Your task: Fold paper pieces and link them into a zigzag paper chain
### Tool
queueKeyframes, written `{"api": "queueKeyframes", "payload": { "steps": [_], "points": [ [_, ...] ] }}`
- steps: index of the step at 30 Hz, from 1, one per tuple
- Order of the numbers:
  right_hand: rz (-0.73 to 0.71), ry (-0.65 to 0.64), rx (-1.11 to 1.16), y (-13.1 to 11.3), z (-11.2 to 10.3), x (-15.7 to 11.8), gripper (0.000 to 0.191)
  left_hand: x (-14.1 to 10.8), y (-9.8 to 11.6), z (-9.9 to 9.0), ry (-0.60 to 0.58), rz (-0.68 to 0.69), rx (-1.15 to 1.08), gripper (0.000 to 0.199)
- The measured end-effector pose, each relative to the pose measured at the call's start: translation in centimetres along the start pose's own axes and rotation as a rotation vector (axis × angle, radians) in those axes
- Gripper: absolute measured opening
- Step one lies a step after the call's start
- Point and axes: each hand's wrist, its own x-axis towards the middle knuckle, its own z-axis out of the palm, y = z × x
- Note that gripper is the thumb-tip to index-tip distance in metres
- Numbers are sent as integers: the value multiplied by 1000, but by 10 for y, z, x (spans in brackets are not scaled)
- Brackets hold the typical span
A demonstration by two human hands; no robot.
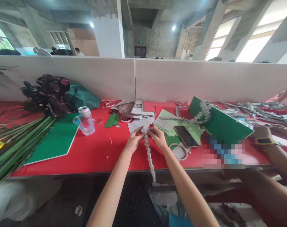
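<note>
A folded paper chain (149,154) in grey-white zigzag links hangs from my fingers, over the table's front edge and down toward my lap. My left hand (134,139) pinches its upper end from the left side. Close by on the right, my right hand (158,137) is closed at the same end, its fingertips by a small red bit. Just behind my hands lie printed paper sheets (141,123). Another, longer paper chain (190,119) runs across green paper and over a propped green board (228,121).
Right of my hands are a phone (186,136) and a tape roll (178,152). Leftward stand a can and plastic cup (86,124), a green board (55,142) and long green leaves (20,148). A co-worker's hand (261,134) is at the far right. A white partition (86,72) runs behind.
</note>
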Motion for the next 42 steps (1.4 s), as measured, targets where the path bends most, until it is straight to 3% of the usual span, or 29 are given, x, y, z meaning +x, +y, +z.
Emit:
{"api": "queueKeyframes", "payload": {
  "steps": [11,16,18,22,24,26,30,32,38,42],
  "points": [
    [21,13,-54,-2,0,-1,21,3,-6,-5,-38,-1,22,49],
    [104,24,74,-1,0,2,25,5,-8,-6,-9,31,61,49],
    [164,25,167,1,-2,5,27,8,-10,-11,96,100,132,48],
    [294,-31,348,5,-6,8,29,9,-10,-21,533,354,462,45],
    [344,-78,402,6,-7,8,29,6,-7,-21,682,466,619,52],
    [385,-109,430,6,-7,7,29,1,-4,-15,615,498,678,57],
    [455,-152,463,6,-4,4,31,-4,-1,2,37,217,505,42],
    [475,-171,479,6,-2,3,30,-4,-2,6,-94,132,437,44],
    [461,-231,446,9,-1,3,32,-4,-4,5,-20,221,450,36],
    [450,-283,372,5,-1,2,37,-4,-4,4,-6,208,442,38]
  ]
}}
